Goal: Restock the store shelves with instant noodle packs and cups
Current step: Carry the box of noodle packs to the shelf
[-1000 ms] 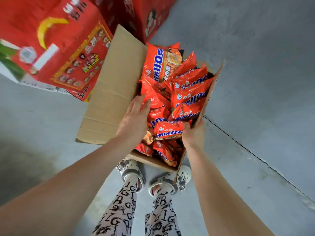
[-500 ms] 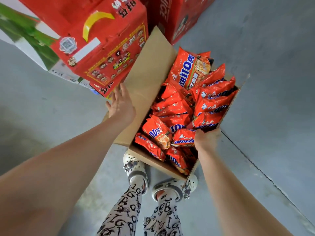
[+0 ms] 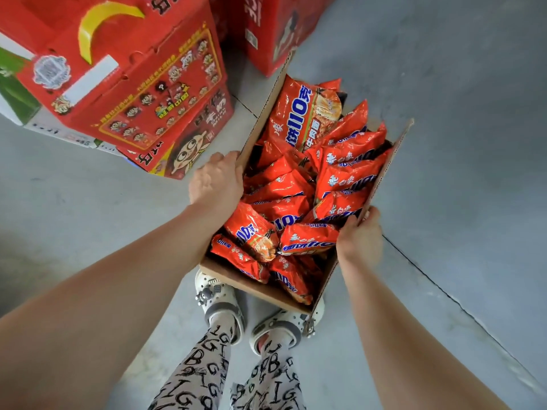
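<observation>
A brown cardboard box [image 3: 236, 278] stands open on the grey floor, filled with several red instant noodle packs [image 3: 299, 187] with blue lettering. My left hand [image 3: 214, 180] grips the box's upright left flap near its middle. Across the box, my right hand [image 3: 359, 239] holds the right wall at its near end, fingers curled over the edge. Both arms reach down from the bottom of the view.
Stacked red printed cartons [image 3: 133, 84] sit close to the box's left, another red carton [image 3: 275, 28] at the back. A green and white carton [image 3: 14, 87] is at the far left. My feet in white clogs [image 3: 219, 303] stand under the box's near end.
My left hand came off the lowered left flap and now grips it standing upright against the packs. The right hand stays on the right wall. The view has shifted so the red cartons show more.
</observation>
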